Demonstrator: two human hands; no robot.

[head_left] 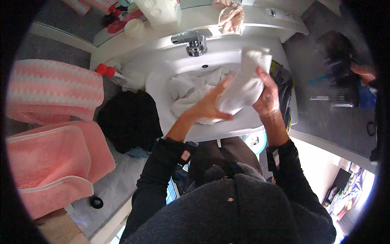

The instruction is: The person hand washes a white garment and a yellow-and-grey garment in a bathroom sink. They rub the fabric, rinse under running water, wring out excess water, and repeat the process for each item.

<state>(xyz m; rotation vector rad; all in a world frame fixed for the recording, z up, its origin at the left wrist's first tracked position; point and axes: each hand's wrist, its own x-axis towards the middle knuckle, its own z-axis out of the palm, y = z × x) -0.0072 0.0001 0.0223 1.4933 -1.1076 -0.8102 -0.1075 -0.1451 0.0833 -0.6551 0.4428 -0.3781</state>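
Note:
A folded or bunched white cloth is held up over the right part of a white washbasin. My right hand grips its right side, with the thumb across the front. My left hand is at its lower left edge, fingers spread and somewhat blurred; whether it bears any of the cloth's weight is unclear. More white cloth lies crumpled in the basin, partly behind my left hand and forearm. The chrome faucet stands at the basin's back, beyond both hands.
Left of the basin are a black cloth heap, a red-capped bottle and pink towels. A beige cloth hangs over the shelf above. A black plastic bag is at the basin's right, and a hairbrush farther right.

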